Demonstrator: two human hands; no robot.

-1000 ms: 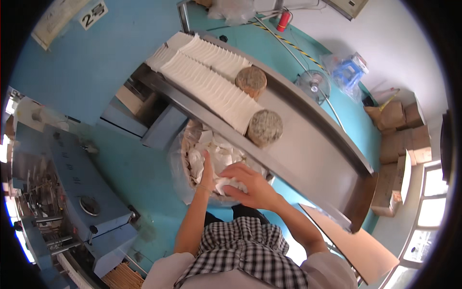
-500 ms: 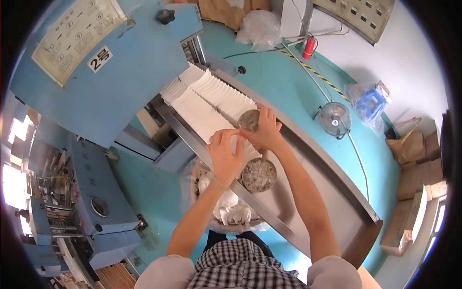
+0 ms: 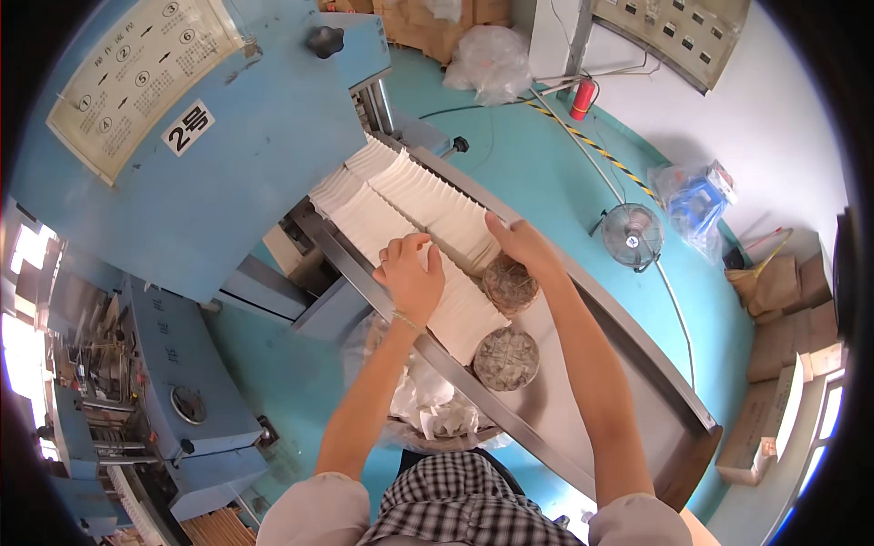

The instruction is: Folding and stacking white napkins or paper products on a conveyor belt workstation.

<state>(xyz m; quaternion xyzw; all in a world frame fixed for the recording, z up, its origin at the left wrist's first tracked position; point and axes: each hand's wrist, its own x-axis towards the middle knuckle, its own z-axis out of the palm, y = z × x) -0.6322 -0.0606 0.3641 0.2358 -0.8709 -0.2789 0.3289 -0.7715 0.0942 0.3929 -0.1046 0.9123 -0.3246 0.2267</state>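
Two long rows of thin white folded sheets stand on edge in a sloping metal trough. Over the left row is my left hand, its fingers loosely bent and the thumb apart, holding nothing. Beside the outer side of the right row, my right hand has one digit stretched along the sheets; its other fingers are mostly hidden. Just below it, a round, mottled grey-brown block rests against that row's end. A second round block sits at the left row's end.
The metal trough slopes from a large blue machine toward me. Under its left rim stands a plastic-lined basket of white scraps. A floor fan and cartons stand at right; another blue machine is at left.
My hands have moved apart, the left to the left and the right to the right. Both round blocks and the row ends now appear lower and further right.
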